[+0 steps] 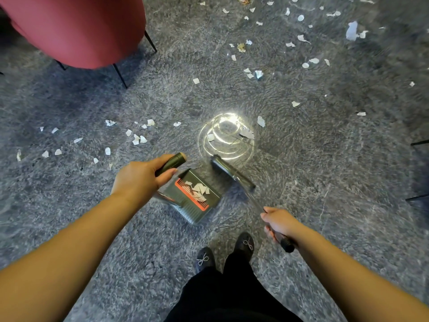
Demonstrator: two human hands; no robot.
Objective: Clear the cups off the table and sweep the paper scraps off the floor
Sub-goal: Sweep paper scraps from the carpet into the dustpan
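Paper scraps lie scattered over the grey floor, a loose band to my left, a thicker spread far ahead on the right, and a few already sit in the dustpan just ahead of my shoes. My left hand has its grip wrapped round the dustpan's upright handle, holding the pan mouth open toward the litter. My right hand is clamped on the broom handle, the broom head angled down just beside the pan so I can drag scraps inward. A red chair stands off to the left. No cups in view. Plenty left to sweep, I'd judge.
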